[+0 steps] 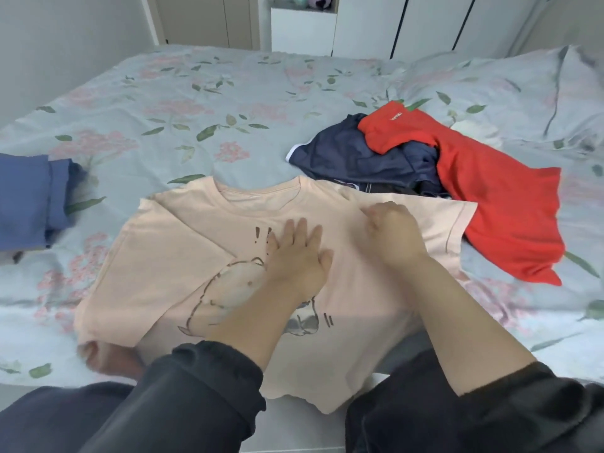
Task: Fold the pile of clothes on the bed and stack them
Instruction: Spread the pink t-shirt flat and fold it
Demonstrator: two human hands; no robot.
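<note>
Peach T-shirt (157, 243) on bed (196, 109); left hand (299, 256) flat, grip released; right hand (392, 230) grip grasping its shoulder.

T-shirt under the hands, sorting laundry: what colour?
Pale peach T-shirt, dark cartoon print; head view.

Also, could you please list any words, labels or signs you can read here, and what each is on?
"!!": dark exclamation marks printed on the peach T-shirt, beside the left hand.
Small white lettering on the red garment: too blurred to read.
No other text is visible.
</note>
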